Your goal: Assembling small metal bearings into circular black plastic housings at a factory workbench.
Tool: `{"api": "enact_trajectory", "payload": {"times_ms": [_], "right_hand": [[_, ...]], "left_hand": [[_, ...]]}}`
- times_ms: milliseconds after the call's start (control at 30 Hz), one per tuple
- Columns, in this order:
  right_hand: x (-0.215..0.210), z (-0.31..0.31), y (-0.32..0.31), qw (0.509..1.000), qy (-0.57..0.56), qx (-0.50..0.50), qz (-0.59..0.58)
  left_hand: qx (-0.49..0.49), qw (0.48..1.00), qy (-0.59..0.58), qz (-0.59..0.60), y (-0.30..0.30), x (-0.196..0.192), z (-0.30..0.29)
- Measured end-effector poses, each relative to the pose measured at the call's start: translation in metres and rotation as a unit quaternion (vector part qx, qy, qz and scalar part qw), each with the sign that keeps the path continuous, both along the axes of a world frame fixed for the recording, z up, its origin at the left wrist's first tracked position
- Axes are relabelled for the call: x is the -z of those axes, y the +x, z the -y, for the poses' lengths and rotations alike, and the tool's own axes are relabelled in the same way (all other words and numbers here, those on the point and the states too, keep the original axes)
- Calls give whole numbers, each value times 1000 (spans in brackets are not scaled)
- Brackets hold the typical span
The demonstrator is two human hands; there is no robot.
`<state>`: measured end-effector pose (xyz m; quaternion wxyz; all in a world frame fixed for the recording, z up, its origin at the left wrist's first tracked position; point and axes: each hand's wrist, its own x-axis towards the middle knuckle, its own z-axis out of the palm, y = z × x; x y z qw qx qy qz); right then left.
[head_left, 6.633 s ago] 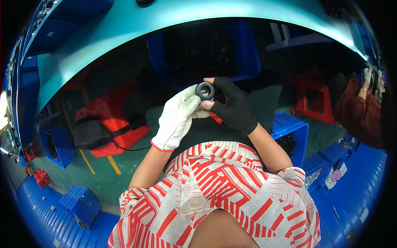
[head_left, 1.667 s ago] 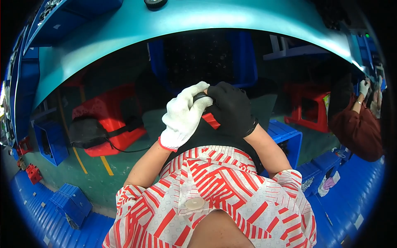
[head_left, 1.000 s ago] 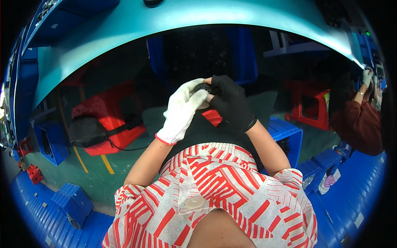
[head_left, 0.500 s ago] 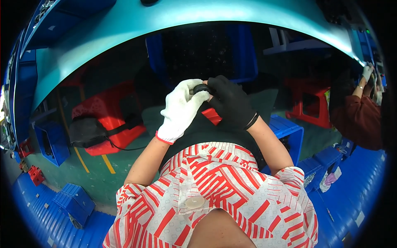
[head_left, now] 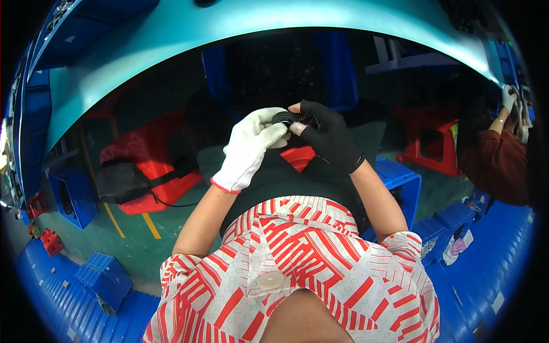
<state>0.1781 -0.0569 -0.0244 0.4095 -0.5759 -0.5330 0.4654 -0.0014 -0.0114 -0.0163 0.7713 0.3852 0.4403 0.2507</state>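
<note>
A small black round part (head_left: 282, 118), ring-like with a ridged look, is held up in front of my body. My left hand (head_left: 252, 143), in a white knit glove with a red cuff, pinches it from the left between thumb and fingers. From the right comes my right hand (head_left: 329, 134) in a black glove with bare fingertips. Its thumb and forefinger are at the part's right edge, the thumb low and the forefinger above. Its other fingers are curled and partly hidden. Below the hands, a red patch (head_left: 298, 158) shows against my dark lap.
A blue bin (head_left: 346, 74) with dark contents stands ahead under the teal table edge (head_left: 240, 20). On the left, a red stool (head_left: 143, 143) bears a black bag (head_left: 121, 182). Another red stool (head_left: 409, 140) and a co-worker's sleeve (head_left: 496, 166) are at right.
My right hand has turned and opened a little, so its thumb and forefinger now show at the part's right side. The part has tilted, and more of the red patch shows.
</note>
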Motion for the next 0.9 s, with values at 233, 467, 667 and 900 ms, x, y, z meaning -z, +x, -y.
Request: {"api": "enact_trajectory", "payload": {"times_ms": [233,467,667,900], "right_hand": [[-4,-1,1,984,95,-75,129],[-18,3,-8,984,56,-75,152],[-10,2,-10,937,141,-89,308],[-2,0,-5,980,65,-62,176]], "left_hand": [[9,998,46,-47,6,-10,5],[-48,998,29,-6,10,-11,5],[1,992,56,-116,13,-19,4],[-3,998,59,-22,5,-8,2]]}}
